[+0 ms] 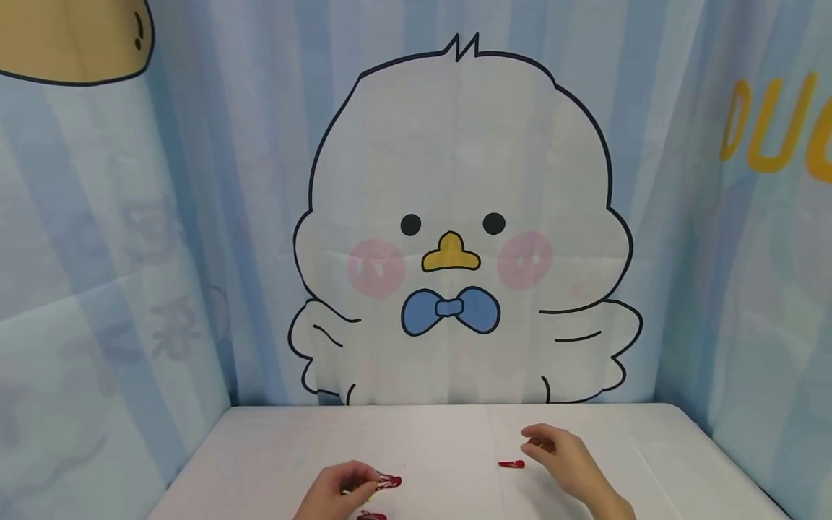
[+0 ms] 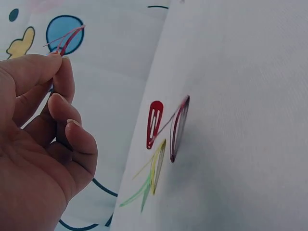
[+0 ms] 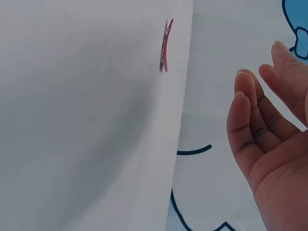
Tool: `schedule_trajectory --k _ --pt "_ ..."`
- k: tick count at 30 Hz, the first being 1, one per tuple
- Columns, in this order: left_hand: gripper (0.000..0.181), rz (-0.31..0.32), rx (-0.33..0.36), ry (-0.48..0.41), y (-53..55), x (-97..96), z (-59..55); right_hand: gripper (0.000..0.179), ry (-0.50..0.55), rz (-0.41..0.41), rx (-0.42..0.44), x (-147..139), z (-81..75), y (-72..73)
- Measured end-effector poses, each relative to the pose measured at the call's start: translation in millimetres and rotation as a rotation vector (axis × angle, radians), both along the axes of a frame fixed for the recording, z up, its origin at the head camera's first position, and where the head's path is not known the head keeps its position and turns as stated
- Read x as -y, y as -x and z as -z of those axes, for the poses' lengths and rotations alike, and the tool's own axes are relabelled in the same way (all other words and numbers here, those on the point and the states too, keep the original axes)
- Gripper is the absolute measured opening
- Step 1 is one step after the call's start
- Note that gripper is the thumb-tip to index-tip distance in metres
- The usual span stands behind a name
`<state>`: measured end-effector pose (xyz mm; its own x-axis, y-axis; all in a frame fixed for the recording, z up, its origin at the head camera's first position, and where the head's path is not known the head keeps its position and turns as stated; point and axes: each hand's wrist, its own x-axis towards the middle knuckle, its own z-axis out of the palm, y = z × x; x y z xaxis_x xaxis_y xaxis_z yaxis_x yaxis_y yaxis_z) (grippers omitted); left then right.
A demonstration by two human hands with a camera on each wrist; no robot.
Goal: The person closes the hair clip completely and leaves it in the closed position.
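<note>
My left hand (image 1: 336,492) pinches a red snap hair clip (image 2: 74,37) between thumb and index finger; the clip is sprung apart, and its tip points away from the hand. On the white table below lie a closed red hair clip (image 2: 154,122), a dark red one (image 2: 180,129) bent open, a yellow one (image 2: 158,166) and a pale green one (image 2: 137,195). My right hand (image 1: 564,462) is above the table on the other side, holding nothing, its fingers loosely bent. Just left of its fingertips, a single red hair clip (image 3: 166,48) lies on the table.
The white tabletop (image 1: 448,448) ends at a straight back edge against a hanging curtain (image 1: 455,144) with a big cartoon duck. Blue striped curtains (image 1: 747,289) also close off both sides.
</note>
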<state>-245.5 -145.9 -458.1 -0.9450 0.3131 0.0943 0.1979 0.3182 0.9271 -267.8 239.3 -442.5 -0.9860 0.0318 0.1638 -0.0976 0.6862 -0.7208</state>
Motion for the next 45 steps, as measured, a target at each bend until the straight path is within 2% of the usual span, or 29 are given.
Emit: schedule_trajectory --k 4,11,19,24,31,34,39,45 --pt "0.009 -0.04 0.016 -0.025 1.0 -7.9 -5.2 0.023 0.013 0.002 -0.028 7.8 -5.8 -6.0" --pt "0.012 -0.061 0.016 -0.095 -1.6 -22.0 -8.9 0.023 0.064 -0.015 -0.03 24.4 -7.5 -15.1" --pt "0.015 -0.087 0.026 -0.129 -3.3 -39.9 -12.0 0.03 0.153 -0.119 -0.066 33.7 -4.5 -26.8" --pt "0.018 -0.081 0.046 -0.165 -3.7 -48.2 -12.3 0.03 0.203 -0.142 -0.081 41.7 -7.9 -33.4" --pt "0.02 -0.07 0.061 -0.21 -2.5 -56.8 -10.9 0.032 0.282 -0.165 -0.038 57.6 -15.1 -39.0" --pt "0.019 -0.064 0.061 -0.228 -2.4 -60.5 -11.9 0.031 0.295 -0.182 -0.052 62.3 -15.9 -41.8" --pt "0.017 -0.054 0.047 -0.243 -3.1 -66.8 -13.5 0.027 0.326 -0.244 -0.093 69.7 -14.0 -46.6" --pt "0.022 -0.038 0.043 -0.238 -5.7 -73.2 -14.1 0.026 0.381 -0.302 -0.079 79.3 -11.8 -51.3"
